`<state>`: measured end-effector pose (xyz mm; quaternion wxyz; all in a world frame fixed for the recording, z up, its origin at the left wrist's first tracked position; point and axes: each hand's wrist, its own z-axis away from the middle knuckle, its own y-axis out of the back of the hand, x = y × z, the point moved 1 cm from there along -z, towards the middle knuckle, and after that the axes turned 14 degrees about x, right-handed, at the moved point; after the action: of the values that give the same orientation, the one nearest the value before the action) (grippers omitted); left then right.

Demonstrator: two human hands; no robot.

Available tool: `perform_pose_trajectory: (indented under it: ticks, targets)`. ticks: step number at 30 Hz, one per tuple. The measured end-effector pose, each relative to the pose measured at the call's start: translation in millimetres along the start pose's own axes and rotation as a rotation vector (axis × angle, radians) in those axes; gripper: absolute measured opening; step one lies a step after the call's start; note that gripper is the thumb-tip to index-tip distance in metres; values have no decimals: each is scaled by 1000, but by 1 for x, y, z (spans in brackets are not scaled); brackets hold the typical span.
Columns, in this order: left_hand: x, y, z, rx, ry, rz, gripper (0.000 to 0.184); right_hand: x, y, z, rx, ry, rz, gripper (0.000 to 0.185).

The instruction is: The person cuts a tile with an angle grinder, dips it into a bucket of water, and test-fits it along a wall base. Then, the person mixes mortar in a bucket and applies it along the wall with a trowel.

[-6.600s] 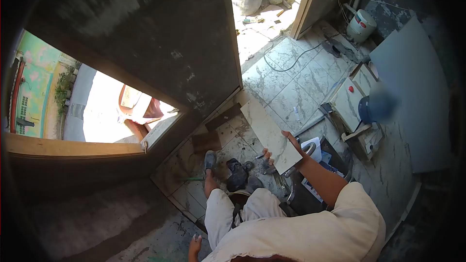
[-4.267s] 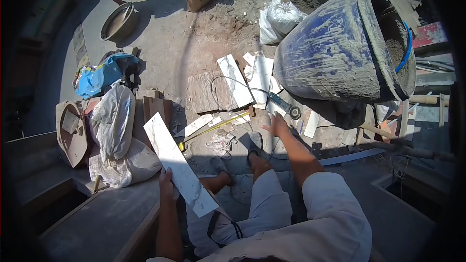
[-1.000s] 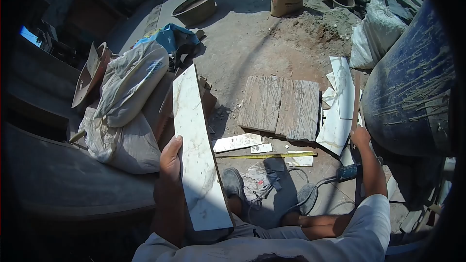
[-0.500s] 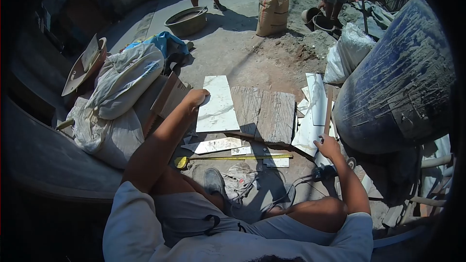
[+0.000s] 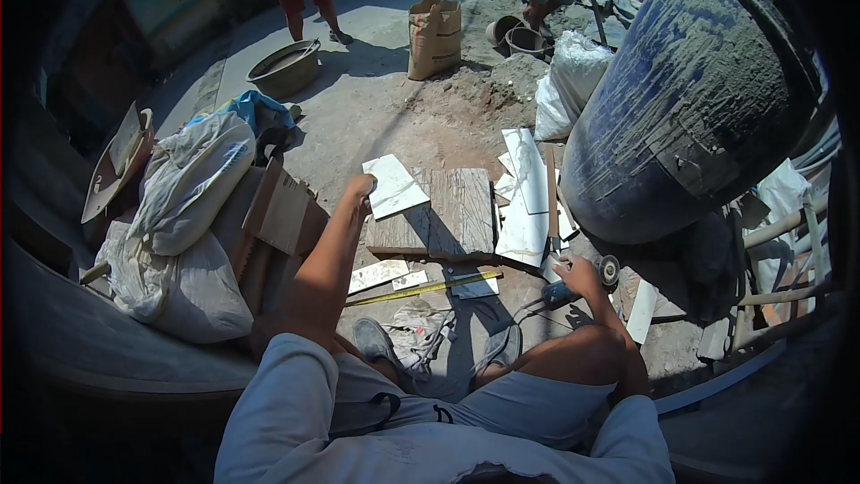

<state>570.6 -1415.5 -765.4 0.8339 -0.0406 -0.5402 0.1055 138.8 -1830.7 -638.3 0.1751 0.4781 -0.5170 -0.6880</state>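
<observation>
Far left, lumpy white woven sacks (image 5: 193, 181) lie piled beside reddish-brown flat boards (image 5: 279, 208). Next, the left hand (image 5: 363, 186): grip clamped on the left edge of a white, grey-veined rectangular tile (image 5: 394, 188), fingers partly hidden. Key relation: tile lies directly right of that grip, left hand much nearer than the right. Its long axis looks to run from upper left to lower right in view, upper-left end close to the grip, lower-right end pointing in over a brown, rough-grained square slab (image 5: 452, 215) on the ground. Tile overlaps the slab's upper-left part in view; can't tell whether it touches or is held just above. Nearer the wearer, a yellow tape blade (image 5: 425, 289) lies roughly crosswise, well apart from the tile, with white tile offcuts (image 5: 376, 276) just beside it. Right of the slab: long white tile strips (image 5: 525, 170), then a narrow brown strip (image 5: 551, 193), both running away from the wearer. Right hand (image 5: 580, 278) is low, near that strip's near end, just over a blue-bodied angle grinder (image 5: 560, 293). Can't tell whether its grip is closed on anything. Grinder's long axis rises slightly to the right, round disc (image 5: 609, 271) at the right end, cable trailing left. Far right, a big blue cement-smeared drum (image 5: 681, 108) leans beyond the grinder.
</observation>
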Motion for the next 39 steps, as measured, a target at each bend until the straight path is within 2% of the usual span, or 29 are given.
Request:
perform_pose_trajectory:
  ticks: [5,11,12,17,19,20,21,23,24,25,27,28,29,31,32,33,34,35,37,38,39]
  targets:
    - [8,-19,39,11,10,-202,18,13,-4,-7,34,22,-14,43]
    - [14,-25,57,-23,23,-327,17,-13,25,-14,-20,65,-18,46]
    - [16,-25,58,-27,25,-339,17,-16,29,-17,45,151,-37,46]
    - [19,-25,55,-28,32,-367,17,-46,54,-50,44,267,-123,40]
    - [-8,-22,29,-94,-53,-90,17,-81,68,-55,-159,64,-402,37]
    - [-26,-12,8,-171,-122,-35,17,-100,74,-55,-215,38,-436,36]
    - [-17,-19,19,-169,-128,-32,17,-118,76,-57,-214,44,-437,36]
    - [19,-49,78,-74,-3,-255,23,-149,74,-58,-328,26,-464,39]
    - [34,-51,104,-56,116,-73,16,-163,72,-58,-381,42,-452,42]
    - [31,-48,94,-52,114,-69,16,-177,68,-57,-412,72,-447,42]
    - [13,-40,62,-225,32,-200,15,-204,64,-48,-443,91,-420,42]
    - [-38,-25,-10,-407,-21,17,14,-210,55,-48,-464,113,-423,44]
    - [-29,-30,8,-405,-20,19,14,-214,47,-46,-465,113,-422,44]
    - [7,-50,75,-162,189,89,14,-221,34,-43,-490,154,-465,46]
    - [10,-52,82,-162,190,88,14,-223,29,-42,-491,182,-422,50]
    - [11,-53,85,-171,97,30,14,-221,20,-43,-491,179,-422,50]
    - [20,-56,97,-181,4,-28,15,-220,13,-45,-385,328,-291,52]
    - [29,-55,110,-185,6,-29,15,-218,8,-46,-276,472,-157,54]
    - [77,-57,173,-234,-183,-212,29,-217,13,-43,-293,438,-145,58]
    - [91,-54,181,-278,-317,-445,45,-214,14,-44,-154,520,-94,58]
    - [71,-46,136,-325,-541,-595,50,-210,15,-44,-14,598,-41,59]
